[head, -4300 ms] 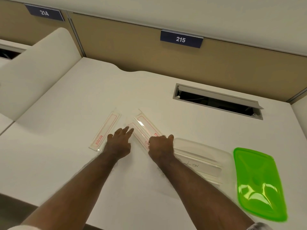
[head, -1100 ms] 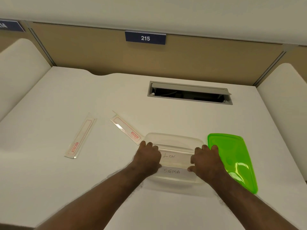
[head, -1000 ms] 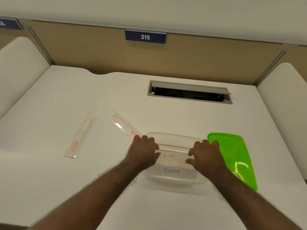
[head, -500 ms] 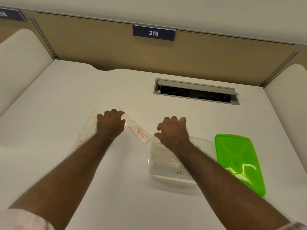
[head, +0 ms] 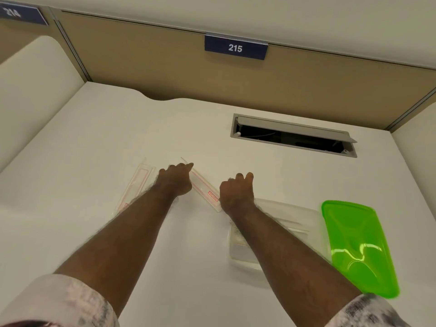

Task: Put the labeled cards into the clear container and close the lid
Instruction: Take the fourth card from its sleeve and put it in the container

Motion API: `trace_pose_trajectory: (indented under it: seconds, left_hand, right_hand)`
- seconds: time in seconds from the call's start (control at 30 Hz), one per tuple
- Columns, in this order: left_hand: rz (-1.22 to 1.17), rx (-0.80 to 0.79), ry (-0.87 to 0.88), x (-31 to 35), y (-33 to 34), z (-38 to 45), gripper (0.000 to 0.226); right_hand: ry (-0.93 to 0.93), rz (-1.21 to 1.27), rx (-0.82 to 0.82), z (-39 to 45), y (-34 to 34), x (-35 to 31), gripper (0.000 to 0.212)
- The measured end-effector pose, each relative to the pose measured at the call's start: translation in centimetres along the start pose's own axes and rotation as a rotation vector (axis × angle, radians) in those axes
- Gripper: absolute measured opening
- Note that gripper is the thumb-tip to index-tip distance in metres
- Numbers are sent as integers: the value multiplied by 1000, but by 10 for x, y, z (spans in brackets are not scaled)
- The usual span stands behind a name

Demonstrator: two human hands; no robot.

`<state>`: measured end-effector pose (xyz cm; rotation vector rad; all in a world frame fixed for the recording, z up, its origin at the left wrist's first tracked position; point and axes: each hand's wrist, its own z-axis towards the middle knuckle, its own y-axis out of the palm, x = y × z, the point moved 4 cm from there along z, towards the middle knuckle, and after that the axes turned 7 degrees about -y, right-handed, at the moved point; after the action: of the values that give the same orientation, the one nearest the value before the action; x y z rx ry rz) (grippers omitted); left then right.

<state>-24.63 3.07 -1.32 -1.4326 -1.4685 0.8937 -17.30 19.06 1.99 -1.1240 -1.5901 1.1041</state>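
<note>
Two long clear labeled cards with red print lie on the white desk. My left hand (head: 175, 180) rests over the far end of the middle card (head: 203, 187), with its fingers curled onto it. At that card's near end sits my right hand (head: 236, 192), fingers curled; its grip is hidden. The other card (head: 139, 182) lies flat to the left, partly under my left forearm. The clear container (head: 290, 220) stands open to the right with cards inside, partly covered by my right forearm. The green lid (head: 358, 244) lies beside it on the right.
An open cable hatch (head: 292, 135) is set into the desk behind the container. A tan partition with a sign reading 215 (head: 236, 47) closes off the back. White side dividers stand at the left and right.
Both hands left the container and moved left and away from me. The left hand shifted right onto the middle card's far end; the right hand reached that card's near end.
</note>
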Motion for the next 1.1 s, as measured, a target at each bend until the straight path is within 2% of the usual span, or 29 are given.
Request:
trace_pose_trajectory:
  seconds: [0.23,0.37,0.5,0.6,0.73,0.93,1.1]
  left_hand:
    - [-340,-84,-10,-1,4,2,59]
    - [-571,-13,-97,5,-9,-4,44]
    - [-1023,-54,-225,8,-24,-17,26]
    - [-1255,-52,-282,13,-35,-31,10]
    - [-1466,-117,-318,20,-46,-44,16]
    - [-1631,-223,-285,21,-63,-67,40]
    - [-1587,-386,-182,21,-65,-87,24]
  right_hand:
    - [-16,-1,6,-2,-8,-3,12]
    - [-5,53,104,-4,-21,-4,13]
    - [20,83,232,-7,-45,-5,14]
    - [-4,98,342,-13,-64,-9,21]
    - [-95,156,448,-30,-86,-17,29]
    - [-307,577,285,-55,-91,-1,33]
    - [-253,618,129,-63,-83,40,71]
